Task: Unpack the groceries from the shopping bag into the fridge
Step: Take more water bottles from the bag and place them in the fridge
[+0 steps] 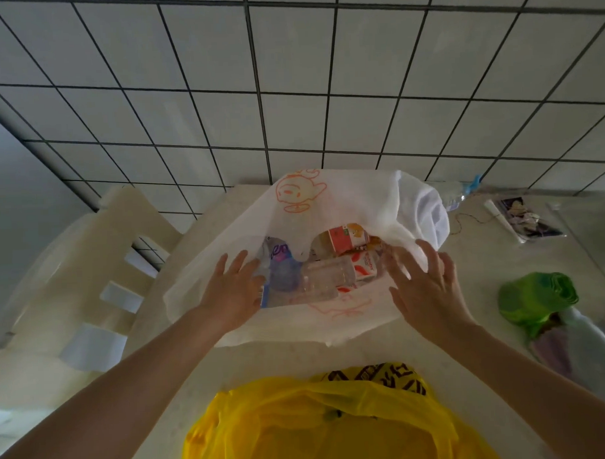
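1. Yellow plastic bag (321, 424) sits at the counter's (466, 251) near edge, mouth slack. Neither hand is on it, so I judge it's parked for later.
2. Left hand (233, 293): grip fully open, fingers straight and spread, holding nothing. It rests at the left lip of the white shopping bag (344, 197), likely pinning the mouth open.
3. Right hand (425, 287): also open, fingers splayed, nothing held. It's at the bag's right lip; can't tell if it touches the plastic.
4. White bag lies mid-counter, mouth toward the near edge, so the contents are reachable without lifting.
5. Inside: clear water bottle (327, 280) on its side between the hands, a purple-label bottle (280, 264) to its left, an orange-label bottle (342, 240) behind. All groceries are in the bag; the clear bottle looks the easiest first pick.
6. Right edge: green bag (536, 300). Far right corner: a flat packet (523, 218). Fridge not in view.
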Demonstrator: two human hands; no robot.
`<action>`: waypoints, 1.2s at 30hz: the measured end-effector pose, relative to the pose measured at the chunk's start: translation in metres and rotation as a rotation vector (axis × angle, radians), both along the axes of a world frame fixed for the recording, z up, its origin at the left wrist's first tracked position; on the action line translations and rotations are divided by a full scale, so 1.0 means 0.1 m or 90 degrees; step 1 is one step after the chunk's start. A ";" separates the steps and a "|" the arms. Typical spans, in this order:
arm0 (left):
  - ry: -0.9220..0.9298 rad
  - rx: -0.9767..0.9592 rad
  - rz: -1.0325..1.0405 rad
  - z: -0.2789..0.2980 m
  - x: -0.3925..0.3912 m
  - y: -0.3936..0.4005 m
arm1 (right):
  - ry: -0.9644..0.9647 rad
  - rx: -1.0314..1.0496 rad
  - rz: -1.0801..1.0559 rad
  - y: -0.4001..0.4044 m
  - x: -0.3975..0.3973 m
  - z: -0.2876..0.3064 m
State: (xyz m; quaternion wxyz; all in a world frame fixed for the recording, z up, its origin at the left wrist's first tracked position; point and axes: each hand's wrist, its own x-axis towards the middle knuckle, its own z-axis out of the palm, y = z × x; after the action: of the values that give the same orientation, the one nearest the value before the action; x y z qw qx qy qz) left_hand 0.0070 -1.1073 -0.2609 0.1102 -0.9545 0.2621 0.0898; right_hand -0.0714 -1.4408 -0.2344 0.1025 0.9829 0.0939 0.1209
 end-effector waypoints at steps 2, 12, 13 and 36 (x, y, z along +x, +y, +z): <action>0.018 0.041 0.036 0.06 0.10 -0.05 | -0.027 0.005 -0.050 0.02 0.10 0.10; 0.047 -0.182 0.200 0.16 0.71 -0.13 | 0.087 0.184 -0.194 -0.26 0.81 0.35; 0.040 -0.214 0.205 0.17 0.77 -0.12 | 0.098 0.199 -0.190 -0.29 0.86 0.36; -0.176 -0.340 0.177 0.32 0.47 0.16 | 0.006 0.156 0.094 0.15 0.46 0.63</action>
State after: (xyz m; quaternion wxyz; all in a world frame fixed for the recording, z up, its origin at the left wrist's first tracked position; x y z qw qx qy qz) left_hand 0.0539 -1.0909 -0.2286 -0.1231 -0.9794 0.1263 -0.0981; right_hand -0.0249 -1.4257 -0.1714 -0.0277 0.9790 0.1510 0.1342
